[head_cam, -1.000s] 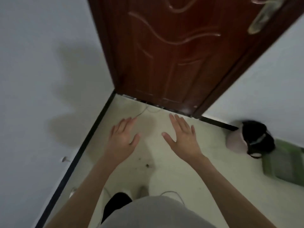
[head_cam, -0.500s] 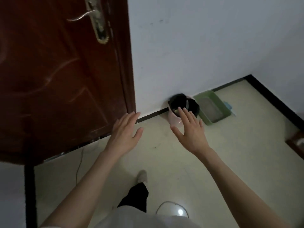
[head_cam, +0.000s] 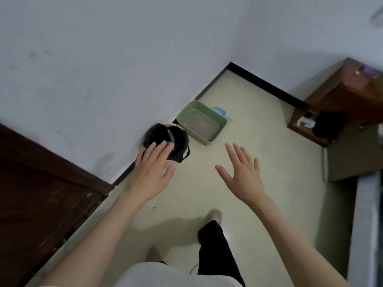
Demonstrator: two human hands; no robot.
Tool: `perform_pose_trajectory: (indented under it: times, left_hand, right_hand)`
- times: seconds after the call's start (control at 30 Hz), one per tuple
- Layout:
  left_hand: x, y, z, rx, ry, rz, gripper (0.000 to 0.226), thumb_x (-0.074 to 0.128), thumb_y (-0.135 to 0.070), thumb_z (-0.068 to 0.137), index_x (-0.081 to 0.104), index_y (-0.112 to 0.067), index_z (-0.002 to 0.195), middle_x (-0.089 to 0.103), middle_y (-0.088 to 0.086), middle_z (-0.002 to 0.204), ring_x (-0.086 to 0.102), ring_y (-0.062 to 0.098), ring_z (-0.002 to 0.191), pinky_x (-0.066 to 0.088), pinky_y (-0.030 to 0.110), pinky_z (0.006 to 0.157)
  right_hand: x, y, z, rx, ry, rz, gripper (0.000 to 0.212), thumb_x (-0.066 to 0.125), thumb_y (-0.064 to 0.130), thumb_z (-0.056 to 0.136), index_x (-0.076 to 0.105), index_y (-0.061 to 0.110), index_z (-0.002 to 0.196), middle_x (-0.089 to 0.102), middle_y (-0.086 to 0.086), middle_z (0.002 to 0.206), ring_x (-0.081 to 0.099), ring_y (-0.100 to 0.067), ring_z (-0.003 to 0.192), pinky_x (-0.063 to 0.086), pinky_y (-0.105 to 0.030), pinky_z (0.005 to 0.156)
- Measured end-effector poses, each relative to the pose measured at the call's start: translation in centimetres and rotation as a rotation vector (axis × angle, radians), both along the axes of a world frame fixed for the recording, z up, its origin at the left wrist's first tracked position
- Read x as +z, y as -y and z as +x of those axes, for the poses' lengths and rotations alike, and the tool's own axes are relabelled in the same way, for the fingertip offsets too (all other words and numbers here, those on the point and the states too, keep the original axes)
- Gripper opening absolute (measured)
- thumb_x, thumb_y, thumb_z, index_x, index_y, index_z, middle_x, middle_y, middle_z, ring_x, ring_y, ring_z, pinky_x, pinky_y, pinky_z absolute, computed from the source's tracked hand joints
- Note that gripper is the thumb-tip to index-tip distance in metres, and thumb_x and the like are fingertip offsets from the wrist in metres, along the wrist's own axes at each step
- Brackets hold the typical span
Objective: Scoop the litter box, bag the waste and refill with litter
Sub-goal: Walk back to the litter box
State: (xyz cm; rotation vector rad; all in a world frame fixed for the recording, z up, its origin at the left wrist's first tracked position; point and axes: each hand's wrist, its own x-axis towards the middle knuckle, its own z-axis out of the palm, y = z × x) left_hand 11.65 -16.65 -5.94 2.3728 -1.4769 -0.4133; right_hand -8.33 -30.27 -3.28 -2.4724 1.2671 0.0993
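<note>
Litter box (head_cam: 201,124) first, as it is the biggest thing: a green tray on the floor (head_cam: 259,154), pushed against the white wall (head_cam: 103,59) in the corner. Grey litter lies flat inside it. It looks like stiff plastic, and with the litter in it I think it would be a bit heavy, so two hands on the rims of the long sides would be best if it has to move.

Next is the pink bin (head_cam: 169,162) with a black bag (head_cam: 165,139) in it, just beside the box. The bag looks thin and floppy and could slip, so take it by its loose handles.

Smallest is the blue scoop (head_cam: 222,112), lying on the floor behind the box. It looks light and hard. Pick it up by the thin handle end.

The left hand (head_cam: 152,170) and the right hand (head_cam: 243,172) are both out in front with fingers spread wide. They hold nothing.
</note>
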Motion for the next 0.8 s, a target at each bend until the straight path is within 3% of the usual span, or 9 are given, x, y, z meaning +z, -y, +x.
perform_pose_trajectory:
  times: [0.17,0.33,0.53,0.8]
  left_hand:
    - [-2.6,10.8,-2.7,0.009,0.002,0.025,0.075,0.011,-0.060,0.080,0.027,-0.025,0.145,0.025,0.000,0.153,0.016,0.023,0.144,0.014,0.050,0.115]
    - [-4.5,22.6,-7.5,0.032,-0.080,0.071,0.081,0.005,-0.063,0.077,0.022,-0.025,0.146,0.020,0.000,0.155,0.010,0.022,0.145,0.007,0.048,0.115]
    - [-6.6,32.5,-10.1,0.012,-0.107,0.102,0.082,0.005,-0.063,0.074,0.023,-0.026,0.146,0.021,0.000,0.155,0.013,0.023,0.144,0.010,0.047,0.115]
    - [-14.8,45.2,-10.0,0.011,-0.156,0.173,0.083,0.003,-0.062,0.073,0.017,-0.027,0.147,0.016,-0.001,0.156,0.009,0.019,0.145,0.013,0.045,0.116]
  right_hand:
    - [-1.5,10.7,-3.4,-0.027,-0.032,0.035,0.068,0.030,0.056,0.094,0.004,0.031,0.150,0.004,0.004,0.159,-0.002,-0.016,0.147,0.001,-0.047,0.118]
    - [-1.7,23.2,-7.4,-0.023,-0.057,0.031,0.067,0.031,0.056,0.094,0.005,0.030,0.150,0.004,0.002,0.159,-0.001,-0.017,0.147,0.002,-0.045,0.119]
    - [-2.8,34.4,-9.9,0.000,-0.156,0.056,0.068,0.028,0.057,0.094,0.001,0.031,0.150,0.002,0.003,0.159,-0.002,-0.017,0.147,0.001,-0.046,0.119]
    - [-11.1,47.3,-9.0,0.073,-0.227,0.107,0.067,0.027,0.056,0.093,0.002,0.030,0.150,0.003,0.003,0.159,-0.001,-0.016,0.147,0.000,-0.044,0.120]
